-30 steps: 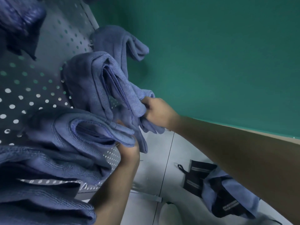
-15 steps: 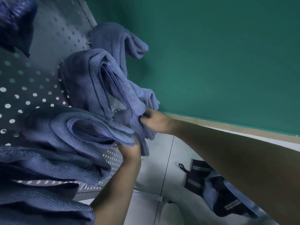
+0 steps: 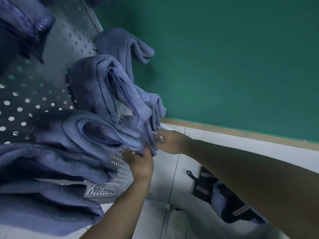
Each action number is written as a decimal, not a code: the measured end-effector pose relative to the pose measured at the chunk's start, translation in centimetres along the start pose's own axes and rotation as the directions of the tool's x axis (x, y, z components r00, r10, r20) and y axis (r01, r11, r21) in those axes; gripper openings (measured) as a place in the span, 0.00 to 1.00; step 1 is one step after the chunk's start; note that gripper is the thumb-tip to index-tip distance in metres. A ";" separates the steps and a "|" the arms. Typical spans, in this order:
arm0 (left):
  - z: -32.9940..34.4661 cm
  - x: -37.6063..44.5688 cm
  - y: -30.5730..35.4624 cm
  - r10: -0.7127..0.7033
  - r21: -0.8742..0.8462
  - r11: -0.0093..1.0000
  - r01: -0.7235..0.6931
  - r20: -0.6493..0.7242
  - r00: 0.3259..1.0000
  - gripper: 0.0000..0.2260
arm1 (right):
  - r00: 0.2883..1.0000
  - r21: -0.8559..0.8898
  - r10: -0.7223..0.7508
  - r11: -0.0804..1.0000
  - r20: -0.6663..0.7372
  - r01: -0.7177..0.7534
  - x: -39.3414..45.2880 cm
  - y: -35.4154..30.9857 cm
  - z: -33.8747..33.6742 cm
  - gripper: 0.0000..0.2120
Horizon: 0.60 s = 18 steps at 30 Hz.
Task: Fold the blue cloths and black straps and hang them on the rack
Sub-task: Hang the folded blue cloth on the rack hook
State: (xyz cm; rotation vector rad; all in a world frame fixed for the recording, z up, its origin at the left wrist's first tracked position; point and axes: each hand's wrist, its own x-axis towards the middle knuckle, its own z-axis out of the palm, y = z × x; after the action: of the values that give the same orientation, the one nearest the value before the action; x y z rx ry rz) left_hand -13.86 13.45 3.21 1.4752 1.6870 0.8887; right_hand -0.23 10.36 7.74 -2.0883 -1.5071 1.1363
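Note:
Several folded blue cloths hang on the perforated metal rack [image 3: 43, 94]. Both hands work at the low end of one small blue cloth [image 3: 148, 135] hanging near the rack's bottom right. My right hand [image 3: 170, 142] pinches its lower edge from the right. My left hand [image 3: 139, 163] reaches up from below and grips the cloth's bottom; its fingers are partly hidden by fabric. A larger folded cloth [image 3: 110, 87] hangs just above, another [image 3: 126, 44] higher up. On the floor lie black straps [image 3: 204, 186] mixed with a blue cloth [image 3: 219, 199].
A green wall [image 3: 233, 57] with a tan baseboard stands close on the right. More folded cloths [image 3: 43, 169] bulge out at the lower left. A white shoe [image 3: 179, 225] stands on the white tiled floor below the rack.
My right hand has slid down the hanging cloth to its bottom edge. The view has dropped slightly; my left hand stays under the cloth.

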 end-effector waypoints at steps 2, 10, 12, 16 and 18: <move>0.1 -1.0 -0.7 -0.305 -0.054 0.947 0.316 0.154 0.940 0.19 | 0.998 -0.004 0.058 0.998 0.012 -0.058 -1.8 1.4 -0.5 0.14; 0.6 -5.7 1.9 -0.157 0.057 0.987 0.148 0.459 0.874 0.15 | 0.975 -0.021 0.213 0.976 -0.062 -0.215 -9.9 6.6 -2.6 0.09; 1.2 -6.8 3.1 -0.097 0.097 0.994 0.053 0.538 0.837 0.14 | 0.965 -0.006 0.245 0.969 -0.093 -0.247 -11.7 8.1 -2.9 0.05; 3.1 -8.8 4.9 -0.011 0.196 0.966 -0.168 0.682 0.732 0.12 | 0.940 0.019 0.315 0.949 -0.129 -0.315 -14.3 11.6 -3.4 0.05; 4.3 -9.5 5.1 0.007 0.253 0.925 -0.284 0.735 0.678 0.11 | 0.932 0.032 0.342 0.940 -0.121 -0.340 -15.1 13.5 -3.6 0.06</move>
State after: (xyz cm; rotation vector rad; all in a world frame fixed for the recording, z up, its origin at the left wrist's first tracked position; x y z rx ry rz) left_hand -6.72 4.73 6.04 1.8914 1.1412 -0.0039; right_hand 9.25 -7.90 7.34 -2.4295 -1.1053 1.0962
